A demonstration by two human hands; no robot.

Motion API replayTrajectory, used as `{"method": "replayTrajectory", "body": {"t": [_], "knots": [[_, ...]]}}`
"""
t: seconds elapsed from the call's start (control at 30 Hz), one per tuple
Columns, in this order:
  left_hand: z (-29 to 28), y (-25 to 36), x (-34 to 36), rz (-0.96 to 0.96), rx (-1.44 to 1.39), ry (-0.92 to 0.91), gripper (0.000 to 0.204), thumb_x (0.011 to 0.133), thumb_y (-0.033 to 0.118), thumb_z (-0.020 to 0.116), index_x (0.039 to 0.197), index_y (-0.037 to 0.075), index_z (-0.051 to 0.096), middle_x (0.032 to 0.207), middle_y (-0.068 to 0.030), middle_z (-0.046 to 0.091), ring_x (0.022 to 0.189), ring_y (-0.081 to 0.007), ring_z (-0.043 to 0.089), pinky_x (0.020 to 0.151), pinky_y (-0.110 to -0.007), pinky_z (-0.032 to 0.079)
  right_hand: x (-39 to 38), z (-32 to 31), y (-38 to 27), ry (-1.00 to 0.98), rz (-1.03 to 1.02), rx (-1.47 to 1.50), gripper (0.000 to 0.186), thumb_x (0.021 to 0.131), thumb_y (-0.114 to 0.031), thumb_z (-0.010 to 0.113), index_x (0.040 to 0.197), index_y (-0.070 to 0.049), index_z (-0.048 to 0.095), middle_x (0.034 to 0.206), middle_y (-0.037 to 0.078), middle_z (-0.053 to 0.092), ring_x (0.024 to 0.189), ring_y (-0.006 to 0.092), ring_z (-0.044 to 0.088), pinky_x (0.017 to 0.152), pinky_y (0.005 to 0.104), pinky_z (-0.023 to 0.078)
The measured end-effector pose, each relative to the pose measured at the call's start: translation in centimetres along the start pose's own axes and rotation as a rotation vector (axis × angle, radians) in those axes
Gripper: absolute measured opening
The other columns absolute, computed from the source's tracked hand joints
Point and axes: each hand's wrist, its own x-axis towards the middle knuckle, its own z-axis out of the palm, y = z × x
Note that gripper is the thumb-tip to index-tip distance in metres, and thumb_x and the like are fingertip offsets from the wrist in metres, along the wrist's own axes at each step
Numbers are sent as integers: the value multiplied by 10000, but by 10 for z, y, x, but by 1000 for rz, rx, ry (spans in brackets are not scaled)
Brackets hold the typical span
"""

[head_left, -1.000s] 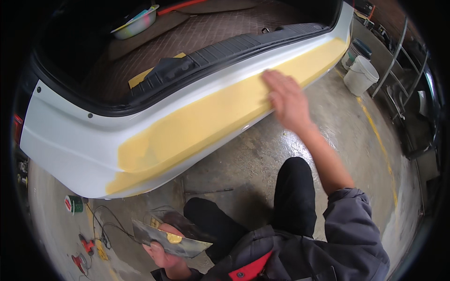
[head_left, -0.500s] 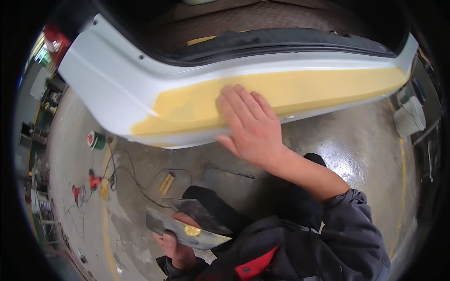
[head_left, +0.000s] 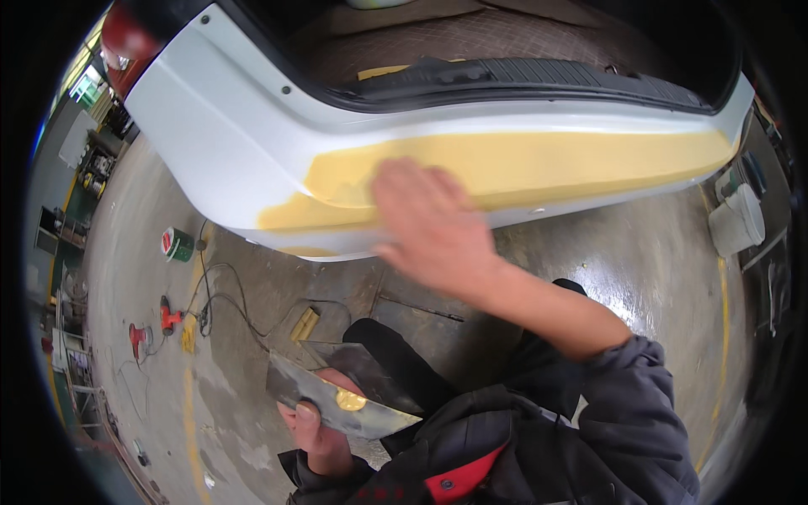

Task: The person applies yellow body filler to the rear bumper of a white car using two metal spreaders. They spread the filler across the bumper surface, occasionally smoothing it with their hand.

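A white car bumper (head_left: 227, 139) crosses the upper view, with a broad patch of yellow body filler (head_left: 555, 164) along it. Flat against the left part of this patch lies my right hand (head_left: 436, 225), fingers outstretched and smeared by motion. Low in front of my body, my left hand (head_left: 316, 431) grips a flat metal putty plate (head_left: 379, 421), thumb on top. A dab of yellow putty (head_left: 350, 400) sits on that plate. Behind it, a second dark plate (head_left: 358, 366) slants away; how the fingers hold it is hidden.
The boot opening with its black sill (head_left: 547, 76) lies beyond the bumper. On the floor at left are a green tin (head_left: 177, 244), red power tools (head_left: 171, 316), cables and yellow blocks (head_left: 305, 323). A thin rod (head_left: 421, 307) lies nearer; a white bucket (head_left: 737, 220) stands right.
My right hand has slid left along the filler. The view has shifted slightly, showing more of the red tail light. My left hand still holds the plates.
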Motion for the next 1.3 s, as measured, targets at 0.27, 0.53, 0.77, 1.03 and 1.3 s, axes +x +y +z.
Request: {"method": "replayTrajectory", "body": {"t": [0.27, 0.53, 0.77, 1.03, 1.3], "knots": [[0, -4, 2, 74, -33, 0, 449, 1019, 397, 586, 1088, -46, 561, 756, -242, 647, 582, -212, 583, 506, -313, 454, -45, -45, 39, 16, 136, -347, 846, 696, -308, 869, 1414, -4, 540, 1464, 207, 550, 1375, 371, 523, 1142, 500, 400], [7, -3, -10, 75, -34, 4, 464, 1000, 399, 606, 1053, -56, 528, 786, -293, 656, 621, -258, 613, 553, -337, 495, 51, 54, -66, 136, 141, 70, 858, 847, -436, 764, 1461, 76, 452, 1487, 272, 503, 1404, 395, 482, 1186, 496, 356], [17, -3, -7, 73, 10, 24, 467, 1007, 416, 582, 1026, -47, 529, 781, -298, 652, 604, -236, 587, 545, -315, 462, 16, 18, 2, 14, -7, 8, 717, 865, -396, 741, 1413, 8, 514, 1468, 203, 541, 1375, 353, 521, 1141, 488, 398], [16, -6, 0, 31, 49, -77, 486, 998, 435, 577, 1027, -48, 538, 781, -277, 655, 608, -229, 587, 547, -320, 458, -75, -73, 162, 345, 18, -462, 377, 968, -252, 556, 1256, -50, 693, 1274, 123, 711, 1198, 311, 667, 1008, 456, 480], [16, -28, -12, -23, 79, 149, 479, 1009, 471, 482, 984, -7, 496, 751, -184, 592, 675, -217, 551, 604, -322, 434, 6, 25, 32, 403, -53, -207, 269, 757, -234, 645, 876, 4, 677, 1067, 199, 670, 980, 314, 653, 766, 413, 524]]}}
